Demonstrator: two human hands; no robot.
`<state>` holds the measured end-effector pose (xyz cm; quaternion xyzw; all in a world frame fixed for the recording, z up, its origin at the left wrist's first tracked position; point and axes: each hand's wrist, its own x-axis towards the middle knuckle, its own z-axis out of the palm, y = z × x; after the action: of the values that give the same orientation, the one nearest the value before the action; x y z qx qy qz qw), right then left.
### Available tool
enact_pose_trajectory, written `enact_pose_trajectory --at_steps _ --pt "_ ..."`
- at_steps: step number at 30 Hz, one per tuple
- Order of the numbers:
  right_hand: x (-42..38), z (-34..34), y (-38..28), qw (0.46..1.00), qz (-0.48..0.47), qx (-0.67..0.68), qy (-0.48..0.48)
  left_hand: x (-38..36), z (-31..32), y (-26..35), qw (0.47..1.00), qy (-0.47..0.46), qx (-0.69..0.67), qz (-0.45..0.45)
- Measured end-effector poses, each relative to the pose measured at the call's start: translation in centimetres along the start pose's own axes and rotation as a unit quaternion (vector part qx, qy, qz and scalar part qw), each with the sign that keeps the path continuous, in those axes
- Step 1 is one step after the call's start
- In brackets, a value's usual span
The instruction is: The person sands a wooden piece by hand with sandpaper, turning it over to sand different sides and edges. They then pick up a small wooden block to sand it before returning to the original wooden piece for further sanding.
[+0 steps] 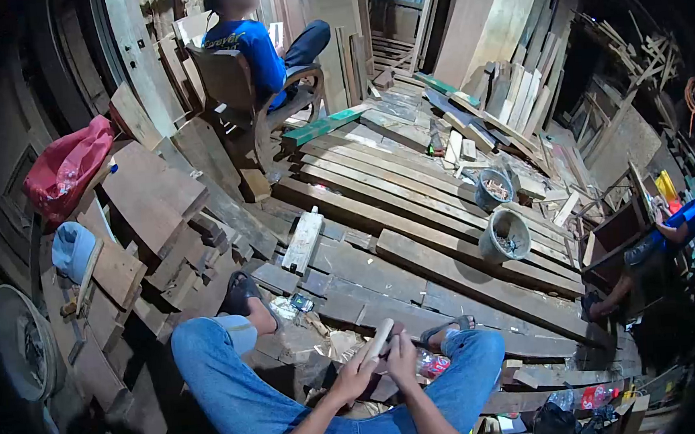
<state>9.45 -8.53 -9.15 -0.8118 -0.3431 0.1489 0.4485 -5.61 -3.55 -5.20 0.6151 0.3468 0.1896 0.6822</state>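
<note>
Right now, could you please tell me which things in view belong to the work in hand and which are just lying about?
In use, it seems:
pale rounded wood piece, in the left hand
small brown item at the right hand, too small to identify

Lying about, apparently:
red bag
larger grey bucket
green-painted plank

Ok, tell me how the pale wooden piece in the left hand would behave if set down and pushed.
The pale wooden piece will likely stay stiff: it looks straight and solid. Its rounded end suggests it could roll a little when nudged. It is probably light, being slim enough for the left hand to grasp.
</note>
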Motion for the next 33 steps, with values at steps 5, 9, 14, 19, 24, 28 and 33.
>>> enact_pose_trajectory --at_steps 5,9,14,19,24,28,33 --pt "2.2 -0.3 2.0 0.998 0.066 0.017 0.016 -0.2 0.6 -1.4 0.998 -0.012 0.065 0.021" --pt "-0.1 -0.1 0.9 0.996 0.02 0.079 0.031 0.1 0.4 -1.8 0.998 -0.03 0.035 0.038" --pt "0.9 -1.0 0.0 0.998 0.055 0.025 0.035 0.2 1.0 -2.4 0.995 -0.03 0.063 0.065" --pt "0.7 -0.7 -0.2 0.994 0.067 0.076 0.041 0.1 1.0 -3.0 0.997 -0.032 0.04 0.062" --pt "1.1 -0.1 2.1 0.996 0.053 0.065 0.045 -0.2 1.1 -0.7 0.995 -0.022 0.089 0.028" --pt "1.4 0.1 1.5 0.996 0.066 0.032 0.054 0.1 1.0 -2.1 0.998 -0.025 0.05 0.019" --pt "1.0 -0.6 0.1 0.994 0.073 0.067 0.055 -0.7 1.1 0.3 0.997 -0.025 0.055 0.039"
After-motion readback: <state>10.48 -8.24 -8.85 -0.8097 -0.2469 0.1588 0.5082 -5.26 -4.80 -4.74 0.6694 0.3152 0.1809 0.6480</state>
